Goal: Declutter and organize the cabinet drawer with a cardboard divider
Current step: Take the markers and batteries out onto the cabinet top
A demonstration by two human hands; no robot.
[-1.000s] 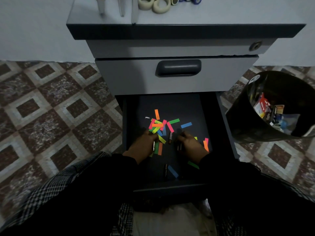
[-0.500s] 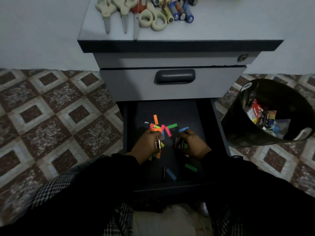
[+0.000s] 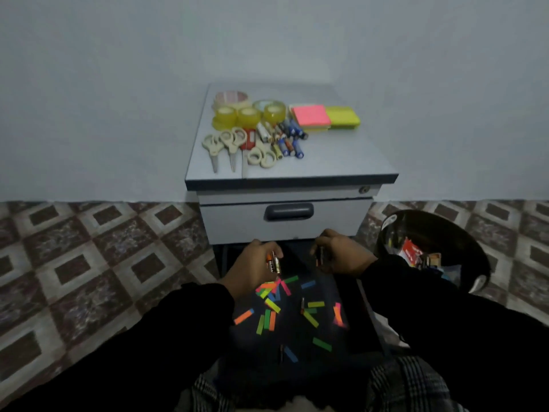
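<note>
Emptying the drawer: batteries in both hands, bound for the cabinet top

Coloured paper strips (image 3: 269,304) and stray batteries still litter the open bottom drawer (image 3: 297,349). Above it, the left hand (image 3: 254,264) grips batteries (image 3: 274,262); the right hand (image 3: 338,255) curls round something dark, likely more. Next, probably, add them to the battery pile (image 3: 286,138) on the cabinet top (image 3: 341,156). No cardboard divider shows.

We see left grip (image 3: 256,264) holding batteries (image 3: 274,262) | right grip (image 3: 341,254) curled on something dark — both above open drawer (image 3: 297,328) of coloured strips (image 3: 272,304)

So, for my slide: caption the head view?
Both hands, left hand and right hand, lift batteries from open dark drawer.
</note>
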